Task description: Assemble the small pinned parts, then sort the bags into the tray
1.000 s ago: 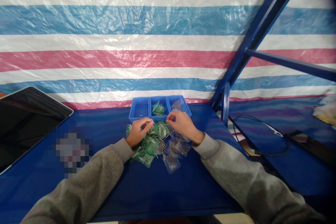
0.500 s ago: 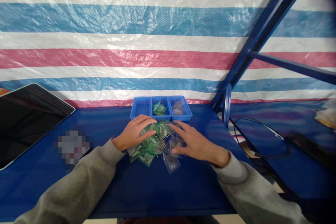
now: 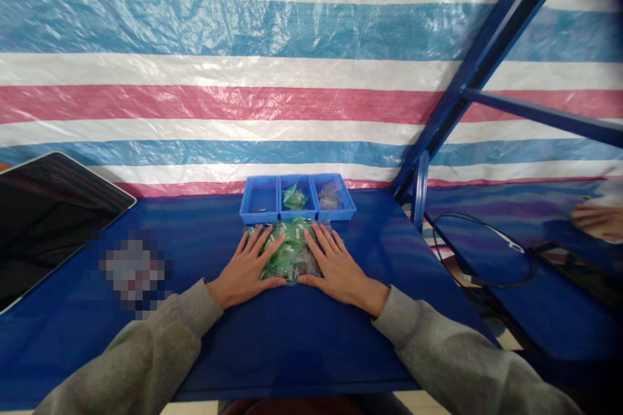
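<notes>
A pile of small green and clear plastic bags (image 3: 287, 253) lies on the blue table, close in front of three joined blue bins. My left hand (image 3: 246, 270) rests on the pile's left side, palm down with fingers spread. Over its right side my right hand (image 3: 338, 266) lies flat, fingers also spread. The two thumbs point at each other along the near edge of the pile. What is inside the bags is too small to make out. Parts of the pile are hidden under my hands.
The left bin (image 3: 260, 201) shows a small dark item at its front. Green bags (image 3: 294, 197) lie in the middle bin, clear bags (image 3: 329, 196) in the right one. A dark-screened panel (image 3: 53, 220) stands left. Blue frame bars (image 3: 413, 175), a cable (image 3: 479, 217) and another person's hand (image 3: 598, 220) are right.
Both hands have come nearer and flattened onto the pile, which is more compact now; the loose clear bag at its front has been drawn in. Another person's hand has appeared at right.
</notes>
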The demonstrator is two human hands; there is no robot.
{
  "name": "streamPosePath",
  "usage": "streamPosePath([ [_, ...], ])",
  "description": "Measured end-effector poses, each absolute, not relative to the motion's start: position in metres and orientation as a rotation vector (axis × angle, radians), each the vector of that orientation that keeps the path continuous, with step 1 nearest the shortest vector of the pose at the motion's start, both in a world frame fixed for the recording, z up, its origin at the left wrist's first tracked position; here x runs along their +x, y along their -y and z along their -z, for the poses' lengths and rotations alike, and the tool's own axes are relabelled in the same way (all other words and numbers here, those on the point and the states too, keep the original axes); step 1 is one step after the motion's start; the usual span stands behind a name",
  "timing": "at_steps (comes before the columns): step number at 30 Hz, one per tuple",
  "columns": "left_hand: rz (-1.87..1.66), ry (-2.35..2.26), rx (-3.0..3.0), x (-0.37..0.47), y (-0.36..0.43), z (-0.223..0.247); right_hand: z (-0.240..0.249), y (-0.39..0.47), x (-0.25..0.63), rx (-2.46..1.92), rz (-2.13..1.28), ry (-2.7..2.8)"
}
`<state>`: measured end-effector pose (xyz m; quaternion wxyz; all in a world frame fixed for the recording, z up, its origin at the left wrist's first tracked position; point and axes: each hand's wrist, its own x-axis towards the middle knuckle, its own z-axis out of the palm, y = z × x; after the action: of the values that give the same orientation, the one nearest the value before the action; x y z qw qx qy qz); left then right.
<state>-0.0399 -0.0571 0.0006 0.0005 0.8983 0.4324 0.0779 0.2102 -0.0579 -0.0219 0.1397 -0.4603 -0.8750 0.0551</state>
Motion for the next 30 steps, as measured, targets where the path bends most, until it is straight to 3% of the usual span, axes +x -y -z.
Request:
streamPosePath([
  [14,-0.437,-1.403,2.726,-0.026,0.053,0.005,0.024,0.047,0.197,-1.308,-0.168,2.341],
  [30,-0.351,-1.369,2.752,-0.03,0.055,0.002,0.017,0.05,0.203,-1.224,-0.198,2.433],
])
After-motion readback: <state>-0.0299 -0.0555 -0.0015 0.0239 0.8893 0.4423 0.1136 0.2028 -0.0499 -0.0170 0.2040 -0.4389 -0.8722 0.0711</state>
